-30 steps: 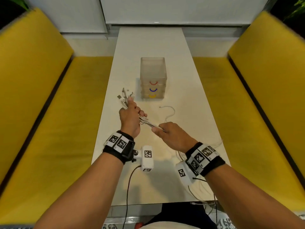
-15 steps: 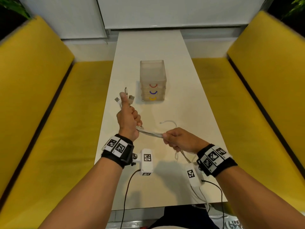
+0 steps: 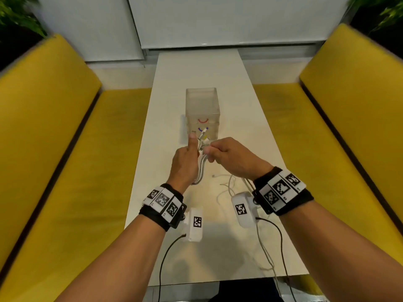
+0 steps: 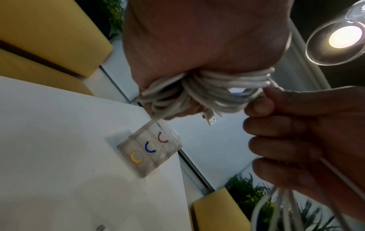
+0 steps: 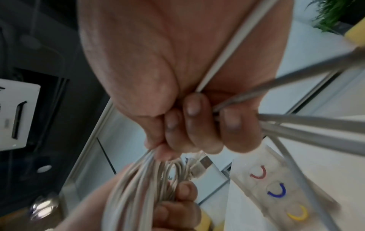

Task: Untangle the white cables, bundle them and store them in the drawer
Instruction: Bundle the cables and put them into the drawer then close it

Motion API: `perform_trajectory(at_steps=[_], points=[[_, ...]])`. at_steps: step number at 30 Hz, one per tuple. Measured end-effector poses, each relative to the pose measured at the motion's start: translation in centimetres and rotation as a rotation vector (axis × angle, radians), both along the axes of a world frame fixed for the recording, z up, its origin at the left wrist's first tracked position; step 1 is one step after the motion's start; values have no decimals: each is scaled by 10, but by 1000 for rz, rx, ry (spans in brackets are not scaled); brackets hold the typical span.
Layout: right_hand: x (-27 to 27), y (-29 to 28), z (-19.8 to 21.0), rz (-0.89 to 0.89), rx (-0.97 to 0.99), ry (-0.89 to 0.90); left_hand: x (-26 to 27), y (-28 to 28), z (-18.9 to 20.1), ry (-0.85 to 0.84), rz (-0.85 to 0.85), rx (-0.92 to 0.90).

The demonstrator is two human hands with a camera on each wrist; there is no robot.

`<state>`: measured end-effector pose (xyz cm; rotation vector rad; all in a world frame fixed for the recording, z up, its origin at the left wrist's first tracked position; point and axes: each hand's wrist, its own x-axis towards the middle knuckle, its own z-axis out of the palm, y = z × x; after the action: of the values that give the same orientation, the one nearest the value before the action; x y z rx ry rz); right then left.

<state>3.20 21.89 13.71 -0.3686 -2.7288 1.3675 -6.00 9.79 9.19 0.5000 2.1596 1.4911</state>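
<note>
The left hand grasps the looped white cables in a fist, thumb raised; the right hand pinches the strands beside it, trailing ends lying on the table; both hover just before the closed drawer unit.

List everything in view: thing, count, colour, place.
cables: one bunch, white, gripped between both hands above the table; loose lengths trail on the table under the right wrist
drawer unit: one, clear, three drawers with red, blue and yellow handles, mid-table, all closed
table: one, white, centre
benches: two, yellow, either side of the table
plants: two, green, far corners
left hand: grips the bunch
right hand: holds cable strands beside it
</note>
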Motion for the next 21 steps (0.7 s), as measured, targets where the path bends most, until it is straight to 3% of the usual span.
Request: perform_trajectory(at_steps=[4, 8, 16, 21], points=[[-9, 7, 1, 63, 101, -59, 8, -2, 8, -229, -44, 141], [-10, 9, 1, 60, 28, -56, 2, -8, 3, -155, -243, 161], [-9, 21, -7, -3, -320, -167, -11, -15, 1, -129, -417, 160], [-12, 21, -17, -116, -340, -160, -12, -8, -1, -235, -337, 237]])
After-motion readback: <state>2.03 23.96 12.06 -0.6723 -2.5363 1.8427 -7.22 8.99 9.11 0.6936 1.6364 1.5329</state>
